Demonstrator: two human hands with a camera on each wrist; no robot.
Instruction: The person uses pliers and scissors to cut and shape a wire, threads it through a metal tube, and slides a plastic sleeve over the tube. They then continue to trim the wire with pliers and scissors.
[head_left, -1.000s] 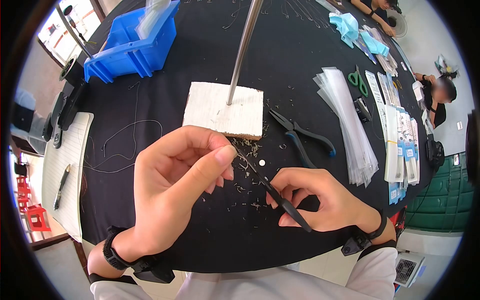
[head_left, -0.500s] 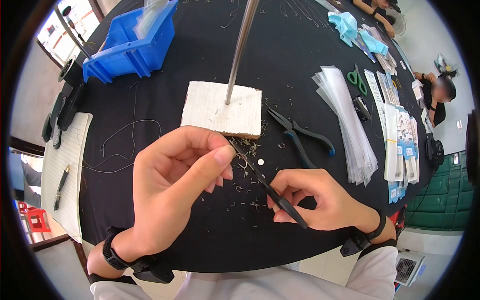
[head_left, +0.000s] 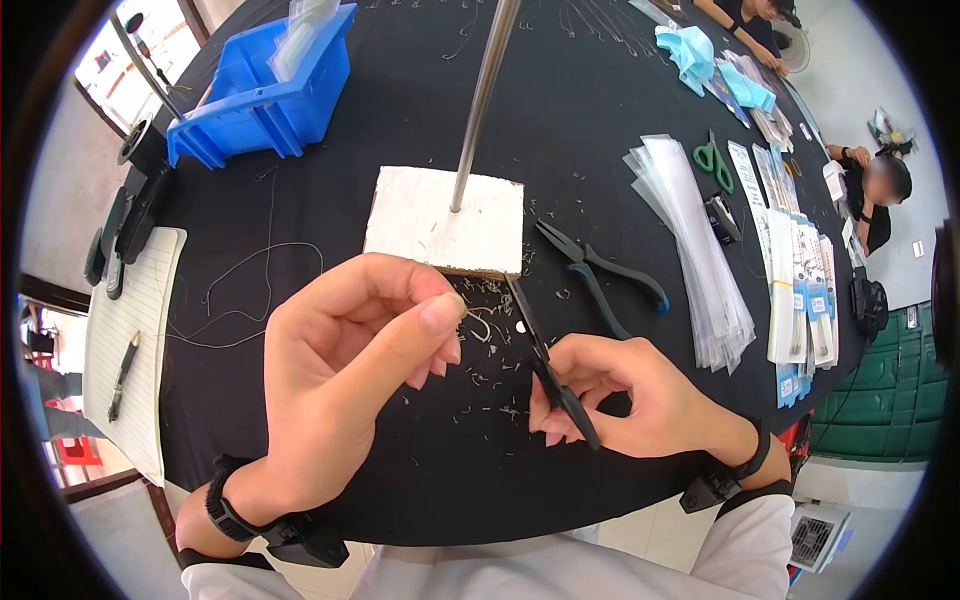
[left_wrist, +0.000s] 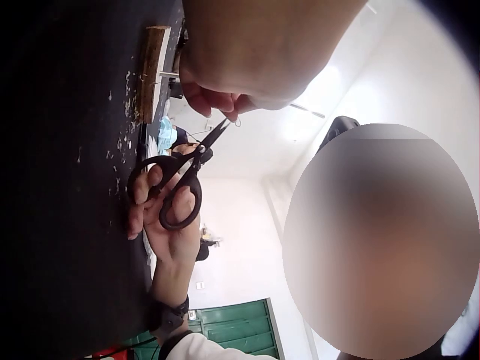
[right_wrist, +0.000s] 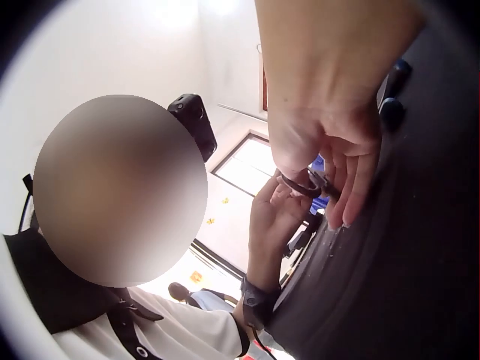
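Between thumb and forefinger, my left hand pinches a tiny, thin curved piece like a small hook; most of it is hidden by the fingertips. My right hand holds black scissors, with fingers and thumb through the handle loops. In the head view the blades point up and away, just right of the pinched piece. From the left wrist, the scissors show spread handles, with the blade tips overlapping the left fingertips. Thin clippings lie scattered on the black cloth below.
A white block with an upright metal rod stands ahead. Pliers lie right of it, then clear plastic sleeves, green scissors and packets. At left are a blue bin, looped thread and a notebook with a pen.
The scissors have swung away from the left fingertips to the right, and their blades now point more steeply up. The pinched curved piece shows more clearly. My left hand has barely moved.
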